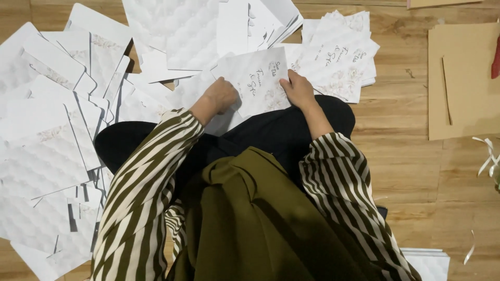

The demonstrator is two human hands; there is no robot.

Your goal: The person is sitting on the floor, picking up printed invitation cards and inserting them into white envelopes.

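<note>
I sit on a wooden floor and look down at my lap. A white printed card (258, 78) with a pale floral corner and script lettering lies on my black-clad knees. My left hand (220, 96) presses its left edge with curled fingers. My right hand (298, 89) grips its right edge. Both sleeves are striped olive and cream. An olive cloth (250, 208) hangs down my front.
Several white cards and envelopes (47, 151) lie scattered at the left. A stack of printed cards (338, 57) sits at the right of my hands. A brown cardboard sheet (463, 78) lies at the far right, with white ribbon scraps (487, 156) below it.
</note>
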